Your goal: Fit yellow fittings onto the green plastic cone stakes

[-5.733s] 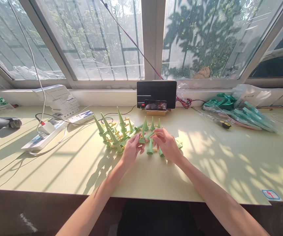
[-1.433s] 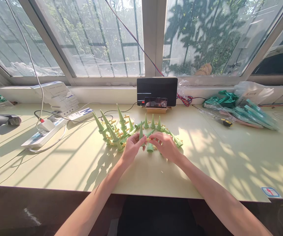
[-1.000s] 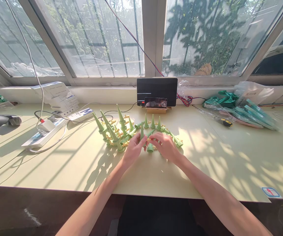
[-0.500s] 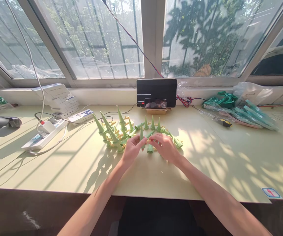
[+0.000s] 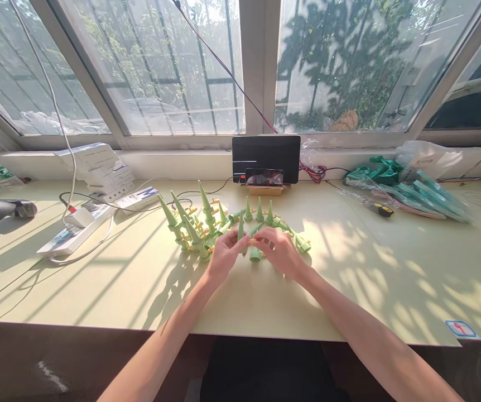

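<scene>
My left hand (image 5: 222, 255) pinches a green pointed cone (image 5: 241, 228), tip up, between thumb and fingers. My right hand (image 5: 282, 252) is closed right beside it, its fingertips meeting the left thumb around what looks like a small yellow peg, mostly hidden. Beneath the hands lies a green tube-like piece (image 5: 255, 257), open end toward me. To the left stands a cluster of green spikes (image 5: 193, 234) with yellow pegs sticking out. Three smaller green cones (image 5: 259, 210) stand upright behind my hands. Another green piece (image 5: 303, 244) lies beyond my right fingers.
A black tablet (image 5: 265, 153) with a phone (image 5: 264, 177) before it leans near the window. A power strip (image 5: 75, 229), cables and white boxes (image 5: 98, 167) are at left. At right lie plastic bags (image 5: 380, 170), teal packets (image 5: 437, 195) and a black-yellow tool (image 5: 383, 210).
Almost nothing differs. Both hands stay together on the green cone and small piece, with only a tiny shift of the fingers.
</scene>
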Motion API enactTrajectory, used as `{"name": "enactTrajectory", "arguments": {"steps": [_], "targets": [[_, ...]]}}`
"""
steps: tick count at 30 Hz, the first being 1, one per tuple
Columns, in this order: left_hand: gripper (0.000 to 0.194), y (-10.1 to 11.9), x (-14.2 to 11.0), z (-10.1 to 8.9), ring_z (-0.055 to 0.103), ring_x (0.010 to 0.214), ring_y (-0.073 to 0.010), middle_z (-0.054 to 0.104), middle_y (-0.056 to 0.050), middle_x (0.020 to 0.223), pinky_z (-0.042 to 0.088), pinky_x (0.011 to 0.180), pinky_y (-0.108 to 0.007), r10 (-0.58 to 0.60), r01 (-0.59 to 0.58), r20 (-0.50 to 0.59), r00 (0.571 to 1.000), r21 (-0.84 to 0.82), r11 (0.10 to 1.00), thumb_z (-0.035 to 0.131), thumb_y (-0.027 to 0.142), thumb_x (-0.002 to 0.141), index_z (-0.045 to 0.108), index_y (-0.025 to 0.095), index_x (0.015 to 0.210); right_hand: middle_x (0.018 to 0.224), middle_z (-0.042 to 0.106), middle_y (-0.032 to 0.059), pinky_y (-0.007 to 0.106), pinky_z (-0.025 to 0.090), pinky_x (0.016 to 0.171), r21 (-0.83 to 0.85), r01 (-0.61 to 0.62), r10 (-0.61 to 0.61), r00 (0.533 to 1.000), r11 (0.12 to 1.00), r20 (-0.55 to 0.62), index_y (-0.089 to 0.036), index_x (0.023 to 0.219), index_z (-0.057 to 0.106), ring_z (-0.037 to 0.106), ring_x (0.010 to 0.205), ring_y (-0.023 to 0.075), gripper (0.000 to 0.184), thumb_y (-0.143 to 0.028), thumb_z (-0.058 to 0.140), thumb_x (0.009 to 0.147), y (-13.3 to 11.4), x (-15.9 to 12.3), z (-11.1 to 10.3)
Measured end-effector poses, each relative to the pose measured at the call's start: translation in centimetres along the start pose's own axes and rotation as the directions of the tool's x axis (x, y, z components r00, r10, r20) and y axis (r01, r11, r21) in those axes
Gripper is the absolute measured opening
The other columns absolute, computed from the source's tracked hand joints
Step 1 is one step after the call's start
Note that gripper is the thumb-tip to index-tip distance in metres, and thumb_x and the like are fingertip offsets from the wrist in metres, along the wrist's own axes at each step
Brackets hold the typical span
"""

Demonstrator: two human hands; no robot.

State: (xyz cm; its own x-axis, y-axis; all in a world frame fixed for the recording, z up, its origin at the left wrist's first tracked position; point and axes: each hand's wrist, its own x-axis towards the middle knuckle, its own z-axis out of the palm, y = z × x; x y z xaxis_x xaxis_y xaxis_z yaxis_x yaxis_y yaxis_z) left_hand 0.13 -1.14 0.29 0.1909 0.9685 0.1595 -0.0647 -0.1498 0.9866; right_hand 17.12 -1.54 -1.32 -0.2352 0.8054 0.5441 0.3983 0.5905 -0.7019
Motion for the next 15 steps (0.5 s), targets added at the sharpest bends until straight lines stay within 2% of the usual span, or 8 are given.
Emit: {"name": "enactTrajectory", "arguments": {"steps": [7, 15], "targets": [[0.025, 0.15, -0.18, 0.01, 0.052, 0.063, -0.0123, 0.059, -0.002, 0.072, 0.045, 0.058, -0.027, 0.013, -0.013, 0.011, 1.0, 0.03, 0.999, 0.073, 0.042, 0.08, 0.069, 0.017, 0.08, 0.077, 0.065, 0.0019, 0.027, 0.047, 0.062, -0.003, -0.032, 0.032, 0.999, 0.999, 0.021, -0.022, 0.086, 0.066, 0.058, 0.07, 0.0151, 0.022, -0.033, 0.052, 0.097, 0.28, -0.1, 0.14], [0.024, 0.03, -0.19, -0.03, 0.053, 0.063, -0.0123, 0.059, -0.002, 0.072, 0.045, 0.058, -0.026, 0.029, -0.03, 0.034, 0.999, 0.034, 0.999, 0.072, 0.041, 0.081, 0.069, 0.017, 0.08, 0.063, 0.055, -0.0007, 0.026, 0.039, 0.054, -0.048, -0.04, 0.042, 0.999, 0.998, 0.034, -0.021, 0.073, 0.06, 0.048, 0.057, 0.0129, 0.038, -0.04, 0.042, 0.1, 0.08, -0.12, 0.1]]}}
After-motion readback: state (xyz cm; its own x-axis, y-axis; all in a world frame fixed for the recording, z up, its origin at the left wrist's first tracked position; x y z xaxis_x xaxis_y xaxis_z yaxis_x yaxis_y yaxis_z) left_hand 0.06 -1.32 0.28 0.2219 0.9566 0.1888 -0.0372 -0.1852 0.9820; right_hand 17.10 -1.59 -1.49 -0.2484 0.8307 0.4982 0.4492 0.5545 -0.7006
